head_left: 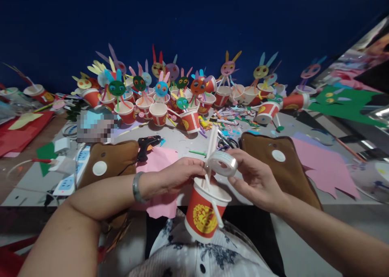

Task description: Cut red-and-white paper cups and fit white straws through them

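Dark blue wall filled the background, and below it the grey table was crowded along its far side with red paper cups, many topped by round paper heads with long ears (one or two of the cups had tipped onto their sides). At the near edge, before the wearer's patterned shirt, a red-and-white cup stood slightly tilted, its yellow emblem facing the wearer. One white tube slanted down across its front from the rim. The left hand, a bangle on its wrist, was pinched on a white stick at the cup's mouth, its farther fingers partly hidden. The right hand gripped a roll of clear tape between thumb and fingers, just above the rim. Brown pads lay to either side, each bearing a white disc. By the left one rested a black glue gun, with pink paper reaching over the table's edge.
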